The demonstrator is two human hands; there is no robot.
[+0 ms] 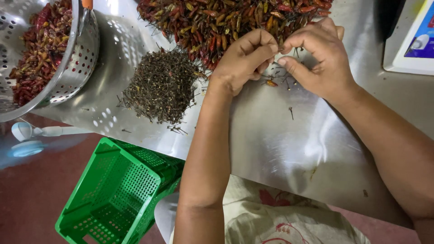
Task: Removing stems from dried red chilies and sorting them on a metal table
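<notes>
My left hand (pixel 244 58) and my right hand (pixel 318 56) meet fingertip to fingertip at the near edge of a big pile of dried red and orange chillies (pixel 226 20) on a steel table (pixel 280 135). Both hands pinch at something small between them; it is hidden by the fingers, so I cannot tell what it is. A single chilli (pixel 271 83) and a few loose stems lie just below the fingers. To the left sits a mound of dark, thin stems (pixel 162 86).
A perforated steel colander (pixel 79 63) with chillies stands at the far left. A green plastic basket (pixel 117 194) sits on the reddish floor below the table edge. A white scale (pixel 413 49) stands at the far right. White objects (pixel 31 135) lie on the floor.
</notes>
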